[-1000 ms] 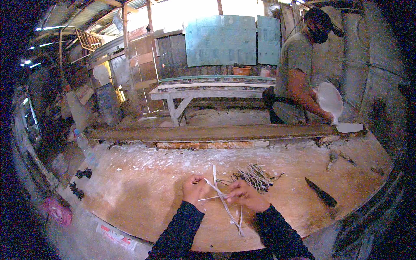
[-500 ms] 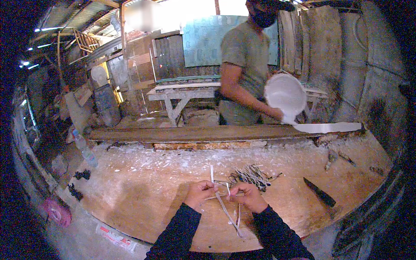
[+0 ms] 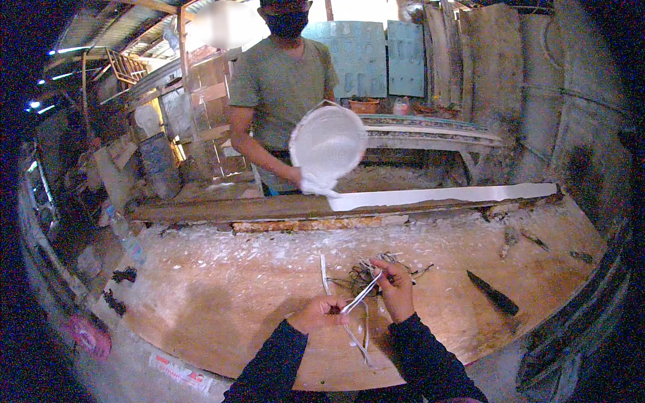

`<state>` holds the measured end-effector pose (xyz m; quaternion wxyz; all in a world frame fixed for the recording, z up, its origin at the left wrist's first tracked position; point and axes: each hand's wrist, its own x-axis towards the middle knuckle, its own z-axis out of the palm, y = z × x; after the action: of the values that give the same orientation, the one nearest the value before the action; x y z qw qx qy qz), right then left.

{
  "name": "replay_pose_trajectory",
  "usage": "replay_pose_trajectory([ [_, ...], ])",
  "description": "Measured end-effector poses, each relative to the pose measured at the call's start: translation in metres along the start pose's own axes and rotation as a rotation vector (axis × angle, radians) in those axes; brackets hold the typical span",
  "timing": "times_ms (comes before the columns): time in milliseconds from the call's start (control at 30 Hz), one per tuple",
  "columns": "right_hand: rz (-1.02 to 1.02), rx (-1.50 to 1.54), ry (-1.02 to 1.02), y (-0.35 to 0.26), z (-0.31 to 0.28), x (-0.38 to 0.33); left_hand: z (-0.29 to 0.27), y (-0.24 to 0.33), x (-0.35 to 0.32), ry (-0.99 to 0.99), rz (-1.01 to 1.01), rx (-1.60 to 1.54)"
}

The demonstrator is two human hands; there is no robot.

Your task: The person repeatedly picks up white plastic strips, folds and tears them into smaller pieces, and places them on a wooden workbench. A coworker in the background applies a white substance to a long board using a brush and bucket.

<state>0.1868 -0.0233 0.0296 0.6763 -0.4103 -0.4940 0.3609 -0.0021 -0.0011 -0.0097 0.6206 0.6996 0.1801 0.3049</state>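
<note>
A thin white strip point(image 3: 363, 295) runs taut and slanting between my hands, just above the wooden tabletop. My left hand point(image 3: 318, 314) pinches its lower end. The fingertips of my right hand point(image 3: 396, 290) close on its upper end, in front of a tangled pile of thin dark and pale cords point(image 3: 359, 274). Another pale strip point(image 3: 323, 272) sticks up past my left hand, and loose ends point(image 3: 360, 346) trail below it toward the table's near edge. How the strips join is hidden by my left fingers.
Across the table a person point(image 3: 279, 94) tips a white bucket point(image 3: 329, 142) over a long trough point(image 3: 195, 209), with white liquid point(image 3: 443, 195) along its right part. A dark blade-shaped tool point(image 3: 492, 293) lies right. A clear bottle point(image 3: 125, 232) and black clumps point(image 3: 115, 302) are left.
My right hand has moved up and away from my left, drawing the strip taut; my left hand has lowered slightly. The person has shifted left with the bucket, and the white liquid reaches farther left.
</note>
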Motion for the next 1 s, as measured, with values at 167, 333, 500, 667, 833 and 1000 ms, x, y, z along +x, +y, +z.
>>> replay_pose_trajectory([
  [167,-0.281,-0.506,0.062,-0.003,-0.004,0.003,-0.001,0.027,-0.003,0.321,-0.018,0.043],
  [333,-0.126,-0.348,-0.225,-0.007,-0.004,-0.005,-0.012,0.033,-0.006,0.803,-0.200,0.285],
  [500,-0.034,-0.203,-0.764,-0.002,0.007,-0.016,-0.030,0.008,-0.006,1.080,-0.081,0.115],
  [667,-0.086,-0.232,-0.893,0.006,0.016,-0.022,-0.037,-0.008,-0.005,1.031,-0.129,0.089],
  [833,-0.032,-0.123,-0.887,-0.006,0.012,-0.019,-0.027,-0.008,-0.006,0.889,-0.119,-0.252],
  [1000,0.032,-0.022,-0.666,-0.008,0.009,-0.019,-0.014,0.011,-0.001,0.682,-0.148,-0.069],
])
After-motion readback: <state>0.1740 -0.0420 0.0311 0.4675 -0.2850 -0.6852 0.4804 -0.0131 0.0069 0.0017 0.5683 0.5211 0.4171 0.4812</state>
